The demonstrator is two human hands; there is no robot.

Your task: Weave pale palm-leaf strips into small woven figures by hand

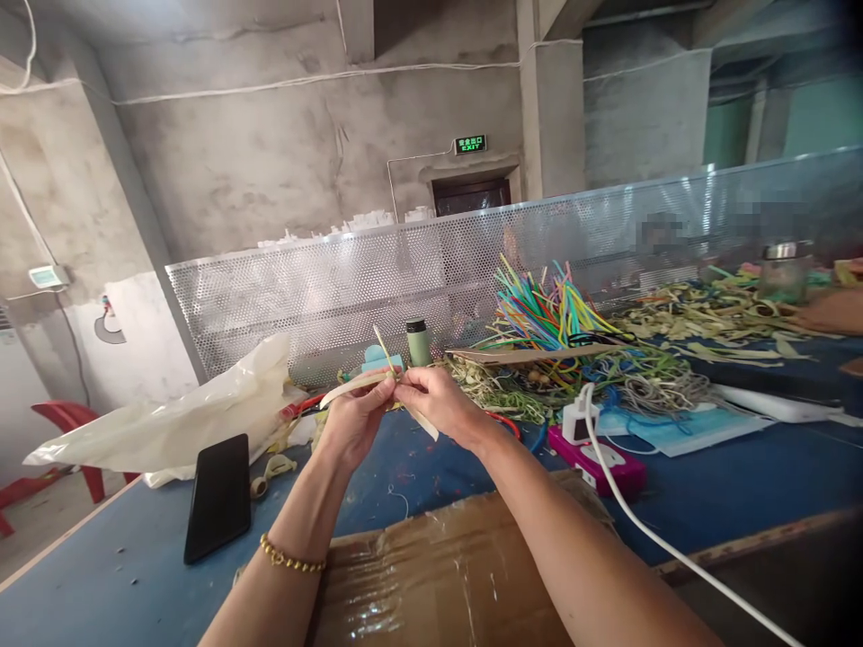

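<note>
Pinching pale strip beside thin stem above blue counter, left hand and right hand clamp strip nearly fingertip to fingertip; I judge work begun, unfinished: loose ends jut out.

A craft workshop with raw concrete walls (a green exit sign glows), its blue counter heaped with coloured strands.

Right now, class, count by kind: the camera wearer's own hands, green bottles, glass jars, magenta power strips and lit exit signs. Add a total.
Wearer's left hand and right hand: 2
Green bottle: 1
Glass jar: 1
Magenta power strip: 1
Lit exit sign: 1
Total: 6
</note>
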